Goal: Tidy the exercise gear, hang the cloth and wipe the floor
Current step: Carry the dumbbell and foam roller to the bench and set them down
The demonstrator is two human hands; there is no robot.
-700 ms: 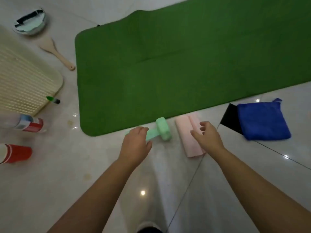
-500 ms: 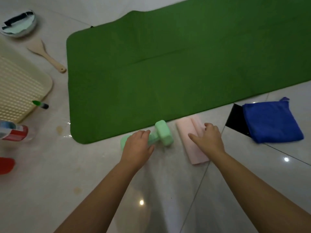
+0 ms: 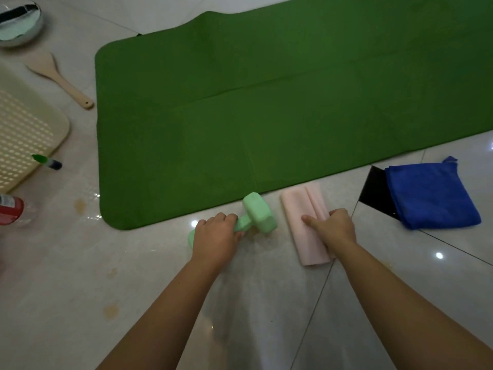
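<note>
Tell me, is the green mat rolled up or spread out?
Spread out: the mat lies flat on the floor, creased; its right end is out of view.

- Reaches forward and down with both bare forearms, hands set side by side and apart.
- Grips the handle of the mint dumbbell [image 3: 260,213] with the left hand [image 3: 216,237], fingers curled over it, back of the hand up.
- Holds the pink folded piece [image 3: 296,209] with the right hand [image 3: 332,228], thumb stretched left across its top, fingers bent over its right side.
</note>
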